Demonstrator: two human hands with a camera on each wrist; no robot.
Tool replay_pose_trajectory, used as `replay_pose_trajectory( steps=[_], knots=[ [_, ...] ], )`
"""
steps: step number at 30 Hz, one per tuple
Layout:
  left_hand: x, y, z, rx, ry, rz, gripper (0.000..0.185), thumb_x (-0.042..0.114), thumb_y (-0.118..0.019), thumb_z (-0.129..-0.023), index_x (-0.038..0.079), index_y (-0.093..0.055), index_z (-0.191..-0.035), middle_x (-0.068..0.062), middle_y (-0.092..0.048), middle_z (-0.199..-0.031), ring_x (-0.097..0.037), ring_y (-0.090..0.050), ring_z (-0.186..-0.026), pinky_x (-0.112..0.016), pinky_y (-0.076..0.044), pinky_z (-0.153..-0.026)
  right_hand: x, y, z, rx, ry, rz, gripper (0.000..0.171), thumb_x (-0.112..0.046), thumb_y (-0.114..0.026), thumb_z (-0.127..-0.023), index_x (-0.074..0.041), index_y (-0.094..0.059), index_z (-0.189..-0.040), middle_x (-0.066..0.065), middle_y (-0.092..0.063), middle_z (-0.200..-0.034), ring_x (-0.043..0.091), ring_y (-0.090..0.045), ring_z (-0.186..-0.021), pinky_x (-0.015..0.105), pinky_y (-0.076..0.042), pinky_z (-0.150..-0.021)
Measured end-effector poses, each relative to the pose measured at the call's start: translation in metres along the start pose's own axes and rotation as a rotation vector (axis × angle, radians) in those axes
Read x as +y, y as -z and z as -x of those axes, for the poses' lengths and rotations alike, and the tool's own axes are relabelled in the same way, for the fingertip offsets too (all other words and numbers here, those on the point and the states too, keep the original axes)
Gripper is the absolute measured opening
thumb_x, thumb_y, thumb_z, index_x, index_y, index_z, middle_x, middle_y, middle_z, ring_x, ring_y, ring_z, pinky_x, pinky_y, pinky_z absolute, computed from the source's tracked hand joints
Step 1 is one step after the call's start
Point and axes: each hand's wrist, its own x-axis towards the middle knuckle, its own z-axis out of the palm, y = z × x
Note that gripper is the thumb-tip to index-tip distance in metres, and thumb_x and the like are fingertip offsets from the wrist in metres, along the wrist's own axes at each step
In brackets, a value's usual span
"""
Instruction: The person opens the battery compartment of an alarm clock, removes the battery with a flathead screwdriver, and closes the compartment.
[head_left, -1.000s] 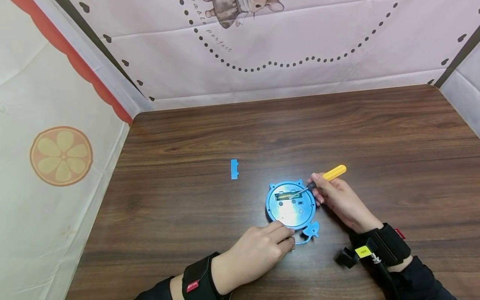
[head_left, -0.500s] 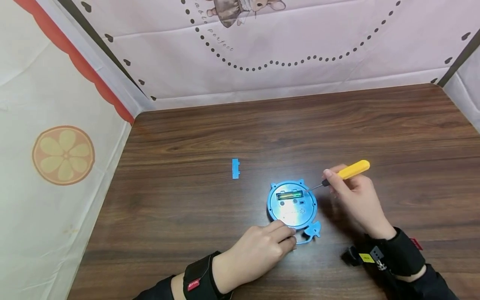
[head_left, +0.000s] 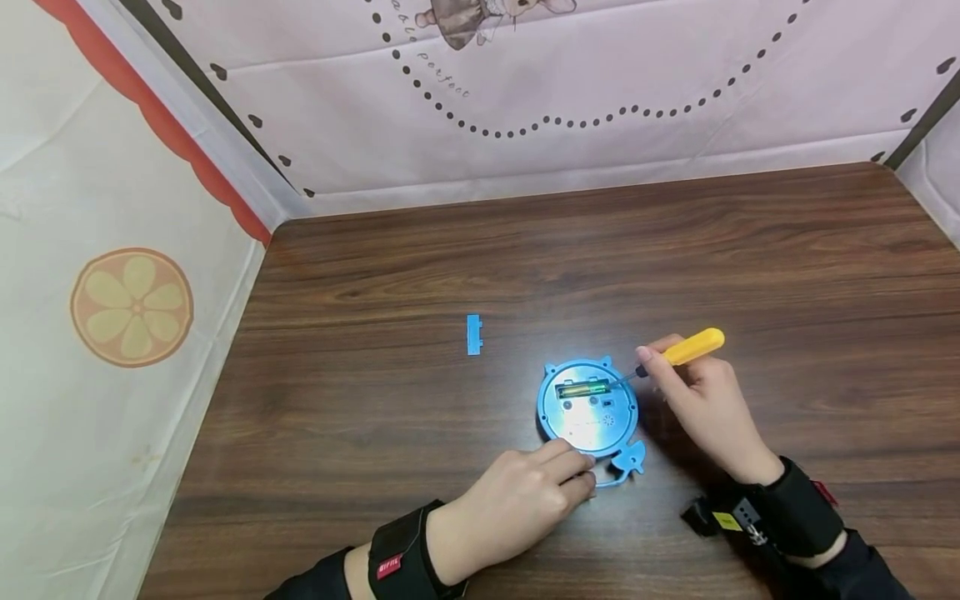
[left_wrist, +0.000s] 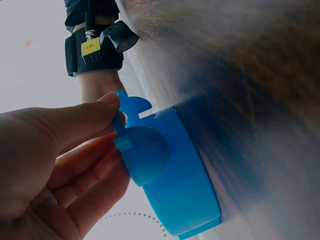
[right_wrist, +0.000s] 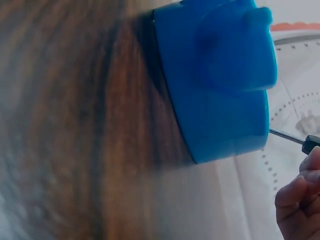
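Note:
A round blue alarm clock (head_left: 588,429) lies back side up on the wooden table, its battery slot uncovered with a green battery (head_left: 583,389) inside. With thumb and fingers my left hand (head_left: 517,504) grips the clock's near edge; the left wrist view shows the thumb (left_wrist: 85,120) on a rounded blue part. My right hand (head_left: 708,400) pinches a screwdriver (head_left: 693,347) by its yellow handle near the black collar. The thin shaft (right_wrist: 286,135) reaches over the clock's rim, its tip at the right end of the battery slot.
A small blue battery cover (head_left: 474,335) lies on the table (head_left: 360,400), beyond the clock to the left. White printed cloth walls (head_left: 562,158) border the table at the back and both sides.
The screwdriver tip drew back from over the battery to the clock's rim, then came slightly in again to the slot's right end. My left hand stays on the clock.

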Motion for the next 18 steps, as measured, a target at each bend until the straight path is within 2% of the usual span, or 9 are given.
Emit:
replay_pose_trajectory(
  steps=[5, 11, 14, 18],
  knots=[
    [0.000, 0.000, 0.001, 0.016, -0.003, -0.013, 0.014, 0.021, -0.067, -0.099, 0.016, -0.079, -0.105, 0.004, -0.070, -0.110, -0.005, -0.061, -0.099, -0.012, -0.051, -0.072, 0.010, 0.002, -0.003, -0.049, -0.180, -0.203, 0.030, -0.027, -0.050, -0.108, 0.000, -0.063, -0.105, 0.008, -0.052, -0.072, 0.022, -0.049, -0.062, 0.031, -0.042, -0.055],
    [0.000, 0.000, 0.000, 0.039, -0.013, -0.021, 0.016, 0.022, -0.066, -0.100, 0.015, -0.079, -0.104, 0.004, -0.070, -0.109, -0.005, -0.061, -0.097, -0.011, -0.051, -0.071, 0.019, 0.000, -0.006, -0.047, -0.340, -0.458, 0.044, -0.035, -0.052, -0.106, 0.009, -0.059, -0.105, 0.002, -0.053, -0.075, 0.014, -0.050, -0.064, 0.025, -0.047, -0.058],
    [0.000, 0.000, 0.000, 0.046, -0.007, -0.033, 0.016, 0.023, -0.066, -0.100, 0.015, -0.079, -0.104, 0.004, -0.070, -0.108, -0.006, -0.061, -0.097, -0.011, -0.051, -0.069, 0.019, -0.003, -0.007, -0.061, -0.375, -0.553, 0.046, -0.037, -0.053, -0.106, 0.009, -0.058, -0.106, 0.001, -0.054, -0.077, 0.011, -0.051, -0.066, 0.024, -0.048, -0.060],
    [-0.001, 0.000, 0.000, 0.051, -0.003, -0.046, 0.016, 0.023, -0.066, -0.100, 0.015, -0.080, -0.104, 0.003, -0.070, -0.108, -0.006, -0.062, -0.098, -0.011, -0.052, -0.069, 0.019, -0.006, -0.007, -0.082, -0.380, -0.593, 0.047, -0.038, -0.052, -0.106, 0.009, -0.056, -0.108, 0.001, -0.053, -0.078, 0.011, -0.051, -0.066, 0.024, -0.050, -0.062]
  ],
)
